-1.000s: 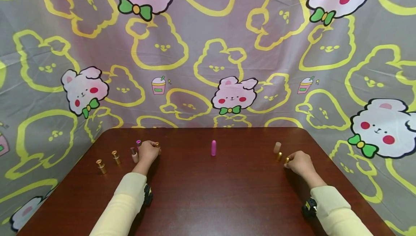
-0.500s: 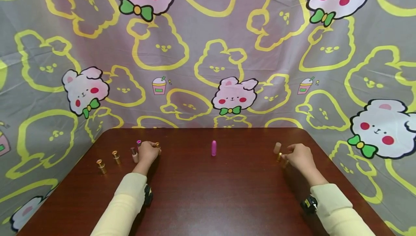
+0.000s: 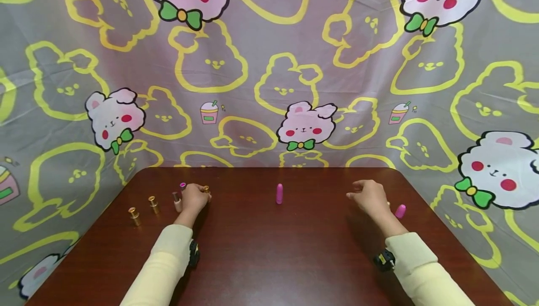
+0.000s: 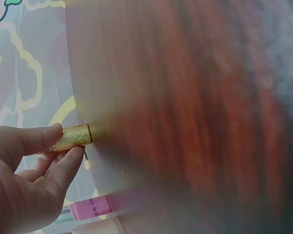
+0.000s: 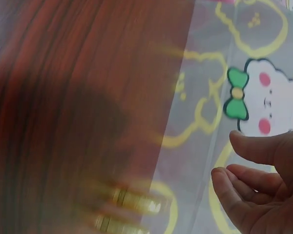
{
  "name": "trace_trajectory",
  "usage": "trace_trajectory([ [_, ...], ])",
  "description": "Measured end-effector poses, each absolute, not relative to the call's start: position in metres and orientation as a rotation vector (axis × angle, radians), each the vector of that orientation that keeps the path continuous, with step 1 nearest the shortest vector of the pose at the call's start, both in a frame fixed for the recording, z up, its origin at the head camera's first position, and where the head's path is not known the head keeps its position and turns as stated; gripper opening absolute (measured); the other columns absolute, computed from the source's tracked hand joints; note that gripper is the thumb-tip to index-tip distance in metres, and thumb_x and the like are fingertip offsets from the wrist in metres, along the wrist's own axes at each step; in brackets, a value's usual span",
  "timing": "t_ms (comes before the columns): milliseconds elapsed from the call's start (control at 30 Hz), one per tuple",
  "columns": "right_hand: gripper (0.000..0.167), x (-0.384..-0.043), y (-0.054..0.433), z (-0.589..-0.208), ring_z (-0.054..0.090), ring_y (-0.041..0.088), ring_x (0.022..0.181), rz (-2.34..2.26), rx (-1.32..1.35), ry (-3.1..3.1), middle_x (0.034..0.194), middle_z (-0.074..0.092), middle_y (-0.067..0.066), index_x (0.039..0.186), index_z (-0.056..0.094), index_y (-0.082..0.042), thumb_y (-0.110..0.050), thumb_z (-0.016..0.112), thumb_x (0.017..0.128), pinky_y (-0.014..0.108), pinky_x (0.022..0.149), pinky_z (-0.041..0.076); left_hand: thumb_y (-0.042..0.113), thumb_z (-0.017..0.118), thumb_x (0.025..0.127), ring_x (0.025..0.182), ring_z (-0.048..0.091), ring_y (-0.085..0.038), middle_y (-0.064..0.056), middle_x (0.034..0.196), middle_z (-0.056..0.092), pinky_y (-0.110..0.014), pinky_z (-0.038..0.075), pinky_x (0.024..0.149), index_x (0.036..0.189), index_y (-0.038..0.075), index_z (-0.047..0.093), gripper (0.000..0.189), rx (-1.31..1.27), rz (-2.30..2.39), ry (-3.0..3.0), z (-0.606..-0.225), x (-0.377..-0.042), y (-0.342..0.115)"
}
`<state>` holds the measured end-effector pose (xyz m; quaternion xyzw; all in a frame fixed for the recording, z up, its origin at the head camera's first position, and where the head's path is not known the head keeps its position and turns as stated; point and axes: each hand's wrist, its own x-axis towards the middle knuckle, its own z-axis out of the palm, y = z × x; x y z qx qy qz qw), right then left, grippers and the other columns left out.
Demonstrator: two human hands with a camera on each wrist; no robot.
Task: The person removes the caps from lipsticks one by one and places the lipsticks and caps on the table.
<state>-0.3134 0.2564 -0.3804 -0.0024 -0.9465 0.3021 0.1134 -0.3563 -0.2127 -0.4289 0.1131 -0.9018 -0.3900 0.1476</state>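
Observation:
In the head view my left hand (image 3: 195, 199) is on the left side of the table, pinching a gold lipstick tube (image 3: 206, 190) between thumb and fingers. The left wrist view shows this gold tube (image 4: 74, 137) upright at the fingertips. Beside that hand stand a pink tube (image 4: 93, 208) with lettering and a pale pink tube (image 3: 178, 203). My right hand (image 3: 370, 197) hovers over the right side with thumb and fingers apart and nothing between them. Gold caps (image 5: 140, 201), blurred, stand near it in the right wrist view; the head view mostly hides them behind the hand.
Two gold tubes (image 3: 154, 205) stand further left on the brown table (image 3: 269, 254). A pink bullet-shaped cap (image 3: 280, 194) stands upright at the middle. Another pink cap (image 3: 401, 210) is right of my right wrist. A patterned cloth (image 3: 240, 81) hangs around the table.
My right hand has left the gold caps and moved left, uncovering a pink cap on its right. My left hand stays on the gold lipstick tube. The head view has shifted slightly.

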Motion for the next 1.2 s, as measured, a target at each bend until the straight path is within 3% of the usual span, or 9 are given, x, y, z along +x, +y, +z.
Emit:
trace_trajectory([
  [100, 0.038, -0.318, 0.239, -0.381, 0.064, 0.039, 0.097, 0.935, 0.023, -2.775, 0.109, 0.067, 0.026, 0.114, 0.065, 0.01, -0.012, 0.074, 0.084, 0.053, 0.079, 0.052, 0.002, 0.069, 0.077, 0.079, 0.065, -0.033, -0.013, 0.078, 0.071, -0.043, 0.047, 0.071, 0.08, -0.003, 0.074, 0.008, 0.316, -1.094, -2.594, -0.429, -0.355, -0.212],
  [133, 0.038, -0.32, 0.233, -0.381, 0.064, 0.039, 0.098, 0.95, 0.037, -2.774, 0.109, 0.067, 0.025, 0.115, 0.065, 0.01, -0.011, 0.074, 0.085, 0.052, 0.085, 0.05, 0.002, 0.069, 0.076, 0.08, 0.065, -0.033, -0.013, 0.078, 0.071, -0.044, 0.047, 0.072, 0.08, -0.003, 0.074, 0.008, 0.32, -1.088, -2.594, -0.429, -0.355, -0.212],
  [233, 0.038, -0.324, 0.217, -0.383, 0.06, 0.041, 0.102, 0.957, 0.048, -2.787, 0.107, 0.069, 0.021, 0.117, 0.066, 0.005, -0.015, 0.075, 0.085, 0.062, 0.094, 0.037, 0.003, 0.07, 0.076, 0.081, 0.065, -0.034, -0.013, 0.078, 0.071, -0.046, 0.047, 0.073, 0.081, -0.003, 0.074, 0.008, 0.32, -1.077, -2.597, -0.428, -0.354, -0.212],
  [333, 0.038, -0.328, 0.201, -0.385, 0.062, 0.038, 0.1, 0.993, 0.097, -2.784, 0.106, 0.069, 0.019, 0.117, 0.066, 0.003, -0.016, 0.075, 0.085, 0.059, 0.093, 0.04, 0.002, 0.07, 0.076, 0.081, 0.065, -0.034, -0.014, 0.079, 0.071, -0.046, 0.047, 0.074, 0.081, -0.003, 0.074, 0.008, 0.319, -1.081, -2.592, -0.427, -0.353, -0.212],
  [433, 0.037, -0.333, 0.186, -0.389, 0.067, 0.031, 0.092, 1.062, 0.179, -2.761, 0.108, 0.068, 0.02, 0.116, 0.066, 0.005, -0.013, 0.076, 0.085, 0.043, 0.076, 0.054, 0.001, 0.068, 0.076, 0.08, 0.065, -0.033, -0.013, 0.078, 0.071, -0.046, 0.047, 0.074, 0.081, -0.003, 0.073, 0.008, 0.314, -1.089, -2.59, -0.426, -0.353, -0.212],
  [533, 0.035, -0.337, 0.17, -0.393, 0.067, 0.027, 0.087, 1.126, 0.219, -2.75, 0.108, 0.068, 0.019, 0.114, 0.067, 0.004, -0.012, 0.076, 0.084, 0.037, 0.068, 0.057, -0.001, 0.067, 0.077, 0.078, 0.065, -0.031, -0.012, 0.077, 0.071, -0.044, 0.047, 0.074, 0.081, -0.004, 0.073, 0.009, 0.309, -1.1, -2.59, -0.426, -0.352, -0.212],
  [1200, 0.04, -0.355, 0.111, -0.41, 0.065, 0.028, 0.096, 1.216, 0.309, -2.732, 0.104, 0.07, 0.013, 0.11, 0.07, 0.002, -0.019, 0.082, 0.079, 0.042, 0.08, 0.054, -0.002, 0.067, 0.075, 0.079, 0.065, -0.032, -0.012, 0.077, 0.07, -0.045, 0.05, 0.074, 0.079, -0.003, 0.072, 0.007, 0.326, -1.109, -2.565, -0.433, -0.359, -0.213],
])
